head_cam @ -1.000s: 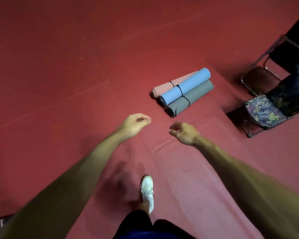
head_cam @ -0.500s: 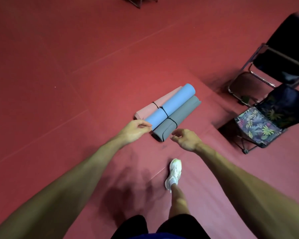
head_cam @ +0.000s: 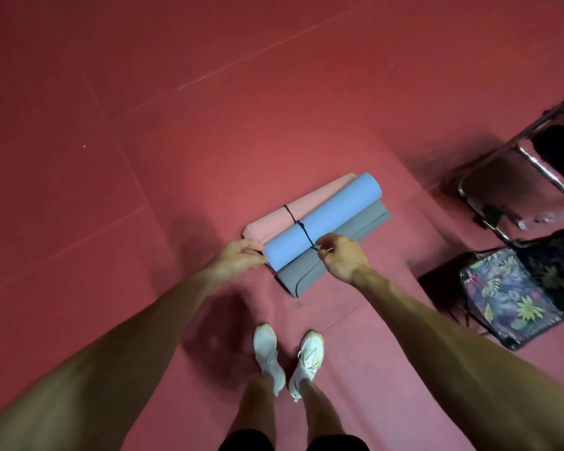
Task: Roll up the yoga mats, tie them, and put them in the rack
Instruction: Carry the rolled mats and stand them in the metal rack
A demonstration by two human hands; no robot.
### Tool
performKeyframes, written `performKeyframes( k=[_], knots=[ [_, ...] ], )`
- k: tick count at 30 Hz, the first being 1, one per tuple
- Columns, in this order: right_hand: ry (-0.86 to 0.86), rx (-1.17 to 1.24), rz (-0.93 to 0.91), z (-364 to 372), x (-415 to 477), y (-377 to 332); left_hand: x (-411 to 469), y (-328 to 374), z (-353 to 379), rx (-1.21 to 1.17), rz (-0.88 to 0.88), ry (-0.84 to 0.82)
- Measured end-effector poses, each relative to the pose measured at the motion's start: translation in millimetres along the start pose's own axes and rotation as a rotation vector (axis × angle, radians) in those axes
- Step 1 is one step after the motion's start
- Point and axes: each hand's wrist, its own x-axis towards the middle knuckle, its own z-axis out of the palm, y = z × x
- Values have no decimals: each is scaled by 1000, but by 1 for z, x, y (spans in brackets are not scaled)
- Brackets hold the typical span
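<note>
Head view. Three rolled mats lay together on the red floor (head_cam: 144,125), ahead of my white shoes (head_cam: 267,353), their lengths running away to the upper right. The pink mat (head_cam: 302,206) was on the left and the grey mat (head_cam: 306,273) on the right. The blue mat (head_cam: 329,218) sat on top, bearing on both. A black cord (head_cam: 304,230) crossed the pink and blue rolls near their middles; I could not tell whether it was one cord or two.

My left grip (head_cam: 238,258) was at the near end of the blue mat, fingertips touching its rim. The hand was blurred, and I could not tell whether it held the roll or only touched it. My right grip (head_cam: 339,258) was narrow, thumb and forefinger pinched on the cord where it came down the right flank of the blue mat, over the grey one. Both forearms were stretched forward and down.

To the right, well apart from the mats, stood a chair (head_cam: 534,164) with a chrome frame. Nearer me was a floral bag (head_cam: 508,288), partly under dark cloth. Something like a bottle (head_cam: 547,216) lay by the chair leg, too blurred to confirm.
</note>
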Motion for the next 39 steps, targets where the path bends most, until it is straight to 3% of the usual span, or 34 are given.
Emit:
performKeyframes(
  k=[10, 14, 21, 28, 34, 39],
  knots=[
    [-145, -246, -50, 74, 172, -12, 171, -80, -38, 62, -31, 34],
    [-212, -307, -78, 125, 233, 7, 227, -125, -31, -66, -70, 97],
    [-384, -522, -192, 212, 328, 75, 321, -226, 20, -284, -314, 154],
    [-463, -605, -296, 276, 410, 135, 398, -303, 84, -313, -346, 223],
    [-383, -862, -492, 299, 475, 181, 464, -335, 136, -476, -401, 344],
    [-394, -1026, -581, 312, 506, 195, 492, -356, 150, -738, -480, 324]
  ],
)
